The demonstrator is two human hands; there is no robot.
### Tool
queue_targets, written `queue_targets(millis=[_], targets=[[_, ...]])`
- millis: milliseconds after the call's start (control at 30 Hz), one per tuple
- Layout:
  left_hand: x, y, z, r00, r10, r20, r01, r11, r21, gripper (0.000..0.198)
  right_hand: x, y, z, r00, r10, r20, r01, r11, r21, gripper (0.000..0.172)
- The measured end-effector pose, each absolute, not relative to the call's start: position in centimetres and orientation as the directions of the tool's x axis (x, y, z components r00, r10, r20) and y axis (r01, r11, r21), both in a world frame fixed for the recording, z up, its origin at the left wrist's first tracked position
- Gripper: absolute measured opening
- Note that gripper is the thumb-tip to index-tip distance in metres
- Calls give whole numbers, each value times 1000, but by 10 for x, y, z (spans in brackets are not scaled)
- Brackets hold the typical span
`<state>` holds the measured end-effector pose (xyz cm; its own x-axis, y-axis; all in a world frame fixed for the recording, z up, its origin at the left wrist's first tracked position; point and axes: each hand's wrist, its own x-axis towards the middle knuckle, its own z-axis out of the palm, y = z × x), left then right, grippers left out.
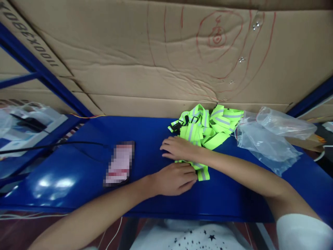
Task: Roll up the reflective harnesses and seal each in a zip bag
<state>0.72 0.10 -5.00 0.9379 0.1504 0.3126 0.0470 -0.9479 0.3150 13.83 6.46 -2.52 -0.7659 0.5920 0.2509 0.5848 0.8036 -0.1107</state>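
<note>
A heap of neon yellow-green reflective straps with grey stripes lies at the back of the blue table. One strap end runs forward from the heap under both hands. My right hand lies flat on that strap, fingers stretched out to the left. My left hand rests just in front of it, fingers curled and pressed onto the strap's end. A black buckle shows at the heap's left edge.
A phone with a blurred screen lies left of the hands, a black cable beside it. Clear plastic bags sit at the right. A cardboard wall closes the back. Blue rack bars frame both sides.
</note>
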Motion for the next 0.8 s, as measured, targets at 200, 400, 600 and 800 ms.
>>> queue_targets(millis=[200,400,600,800], targets=[[0,-10,-47,912,108,395,14,-973,232,22,207,-1,-18,-703,554,447,517,829,-214,33],[-7,-5,-36,807,231,544,116,-965,237,30,244,-53,-46,-741,593,315,527,804,-274,49],[3,9,-44,884,334,328,242,-926,291,60,242,-45,-59,-722,618,312,543,785,-299,38],[0,13,-46,881,356,311,235,-901,364,52,250,-39,-52,-735,584,344,519,811,-270,33]])
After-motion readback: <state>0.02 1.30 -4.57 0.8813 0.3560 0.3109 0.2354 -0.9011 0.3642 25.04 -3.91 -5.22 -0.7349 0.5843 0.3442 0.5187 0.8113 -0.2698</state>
